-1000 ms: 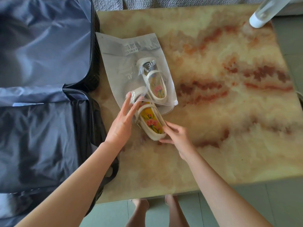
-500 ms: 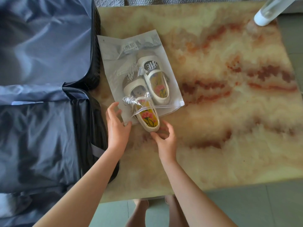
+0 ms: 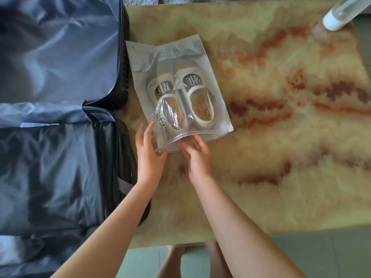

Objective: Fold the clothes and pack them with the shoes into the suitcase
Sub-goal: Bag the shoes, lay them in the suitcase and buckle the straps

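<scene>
Just past left grip [image 3: 149, 155], bagged shoes [image 3: 189, 91]
</scene>
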Demonstrator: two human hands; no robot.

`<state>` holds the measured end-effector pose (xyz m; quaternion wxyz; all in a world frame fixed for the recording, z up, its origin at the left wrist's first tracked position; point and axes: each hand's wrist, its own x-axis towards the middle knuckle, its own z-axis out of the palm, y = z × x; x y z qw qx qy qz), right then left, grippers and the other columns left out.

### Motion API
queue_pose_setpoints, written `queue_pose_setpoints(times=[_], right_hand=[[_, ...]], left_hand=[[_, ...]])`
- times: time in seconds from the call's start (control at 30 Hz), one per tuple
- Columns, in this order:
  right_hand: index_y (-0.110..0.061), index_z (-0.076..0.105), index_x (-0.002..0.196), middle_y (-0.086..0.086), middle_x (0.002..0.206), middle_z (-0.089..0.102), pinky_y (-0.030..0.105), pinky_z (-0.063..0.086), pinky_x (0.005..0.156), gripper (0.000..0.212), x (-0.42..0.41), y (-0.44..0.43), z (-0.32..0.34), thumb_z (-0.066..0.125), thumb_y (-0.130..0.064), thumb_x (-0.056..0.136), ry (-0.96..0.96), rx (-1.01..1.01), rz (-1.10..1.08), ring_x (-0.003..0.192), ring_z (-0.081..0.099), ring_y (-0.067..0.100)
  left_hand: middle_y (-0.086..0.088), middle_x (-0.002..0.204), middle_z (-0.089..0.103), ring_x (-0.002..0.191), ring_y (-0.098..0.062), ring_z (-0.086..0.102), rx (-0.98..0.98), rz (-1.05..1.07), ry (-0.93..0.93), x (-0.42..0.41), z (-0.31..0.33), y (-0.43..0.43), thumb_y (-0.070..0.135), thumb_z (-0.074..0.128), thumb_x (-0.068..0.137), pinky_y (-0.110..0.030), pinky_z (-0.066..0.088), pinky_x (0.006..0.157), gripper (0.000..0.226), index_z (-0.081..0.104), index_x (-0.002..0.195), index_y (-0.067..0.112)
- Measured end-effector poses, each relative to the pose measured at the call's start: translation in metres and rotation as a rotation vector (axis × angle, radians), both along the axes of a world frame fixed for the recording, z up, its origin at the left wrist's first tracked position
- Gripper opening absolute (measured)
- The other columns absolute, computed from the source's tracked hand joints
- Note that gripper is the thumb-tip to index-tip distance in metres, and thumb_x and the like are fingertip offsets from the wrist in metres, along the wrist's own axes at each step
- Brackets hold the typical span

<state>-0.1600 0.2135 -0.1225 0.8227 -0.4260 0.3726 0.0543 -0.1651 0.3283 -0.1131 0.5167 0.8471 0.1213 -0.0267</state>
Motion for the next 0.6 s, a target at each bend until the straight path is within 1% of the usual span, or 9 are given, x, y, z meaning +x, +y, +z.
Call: queue_pose_setpoints(times=[0.07, 0.13, 0.2, 0.3, 0.37, 0.43, 0.47, 0.53, 0.6], right_hand=[[-0.005, 0.055, 0.127, 0.011, 0.126, 0.062, 0.036, 0.050, 0.098, 0.049, 0.000, 0.000, -0.004, 0.059, 0.015, 0.083, -0.007, 0.093, -0.016, 0.118, 0.059, 0.024], [-0.009, 0.054, 0.128, 0.010, 0.129, 0.061, 0.037, 0.048, 0.100, 0.050, -0.001, 0.001, -0.006, 0.060, 0.013, 0.084, -0.042, 0.128, 0.007, 0.121, 0.057, 0.023], [-0.013, 0.057, 0.125, 0.008, 0.127, 0.062, 0.038, 0.048, 0.100, 0.048, 0.000, 0.005, -0.006, 0.064, 0.009, 0.083, -0.065, 0.102, 0.041, 0.120, 0.058, 0.022], [-0.012, 0.058, 0.127, 0.004, 0.124, 0.064, 0.040, 0.048, 0.101, 0.051, 0.004, 0.008, -0.007, 0.070, 0.005, 0.080, -0.048, -0.032, 0.090, 0.120, 0.058, 0.016], [-0.010, 0.055, 0.132, 0.002, 0.125, 0.064, 0.034, 0.048, 0.100, 0.057, 0.007, 0.008, -0.008, 0.072, 0.002, 0.079, -0.047, -0.106, 0.138, 0.117, 0.059, 0.009], [-0.011, 0.052, 0.135, 0.002, 0.126, 0.063, 0.022, 0.049, 0.094, 0.061, 0.009, 0.007, -0.005, 0.072, 0.001, 0.079, -0.051, -0.162, 0.173, 0.113, 0.059, 0.003], [-0.011, 0.051, 0.136, 0.002, 0.127, 0.062, 0.017, 0.049, 0.091, 0.062, 0.009, 0.006, -0.004, 0.072, 0.002, 0.079, -0.055, -0.182, 0.190, 0.114, 0.058, 0.002], [-0.010, 0.052, 0.135, 0.004, 0.130, 0.059, 0.015, 0.049, 0.088, 0.057, 0.004, 0.002, -0.003, 0.068, 0.005, 0.082, -0.065, -0.209, 0.210, 0.117, 0.057, 0.009], [-0.014, 0.057, 0.126, 0.005, 0.128, 0.061, 0.018, 0.050, 0.087, 0.047, -0.010, -0.004, -0.004, 0.062, 0.009, 0.085, -0.049, -0.265, 0.215, 0.112, 0.060, 0.013]], left_hand=[[-0.001, 0.153, 0.018, 0.124, -0.010, 0.045, -0.019, 0.002, 0.007, 0.000, 0.001, 0.000, -0.012, 0.059, 0.082, -0.010, 0.049, 0.079, 0.077, 0.034, 0.144, 0.027], [0.000, 0.152, 0.017, 0.125, -0.009, 0.045, -0.037, 0.004, 0.011, 0.000, 0.001, 0.001, -0.011, 0.060, 0.082, -0.011, 0.049, 0.080, 0.077, 0.034, 0.144, 0.027], [0.000, 0.152, 0.018, 0.124, -0.008, 0.046, -0.042, 0.006, 0.011, 0.000, 0.002, 0.001, -0.011, 0.061, 0.082, -0.010, 0.049, 0.079, 0.077, 0.034, 0.144, 0.026], [-0.001, 0.152, 0.018, 0.124, -0.009, 0.046, -0.029, 0.006, 0.011, 0.001, 0.002, 0.001, -0.011, 0.062, 0.082, -0.010, 0.050, 0.079, 0.077, 0.034, 0.144, 0.026], [-0.002, 0.152, 0.018, 0.124, -0.010, 0.046, -0.027, 0.007, 0.013, 0.000, 0.002, 0.002, -0.012, 0.062, 0.081, -0.010, 0.049, 0.080, 0.077, 0.034, 0.144, 0.024], [-0.003, 0.152, 0.017, 0.125, -0.010, 0.046, -0.045, 0.008, 0.020, 0.000, 0.002, 0.002, -0.012, 0.062, 0.081, -0.010, 0.049, 0.080, 0.076, 0.034, 0.144, 0.021], [-0.003, 0.153, 0.016, 0.126, -0.009, 0.045, -0.054, 0.006, 0.024, 0.000, 0.003, 0.002, -0.012, 0.062, 0.081, -0.010, 0.049, 0.080, 0.076, 0.034, 0.144, 0.021], [-0.003, 0.154, 0.013, 0.127, -0.005, 0.043, -0.077, 0.004, 0.049, -0.002, 0.004, 0.002, -0.012, 0.060, 0.081, -0.011, 0.049, 0.081, 0.077, 0.033, 0.145, 0.022], [0.003, 0.154, 0.012, 0.128, 0.000, 0.040, -0.119, 0.054, 0.122, -0.006, 0.007, 0.000, -0.012, 0.053, 0.083, -0.010, 0.047, 0.085, 0.075, 0.030, 0.145, 0.025]])
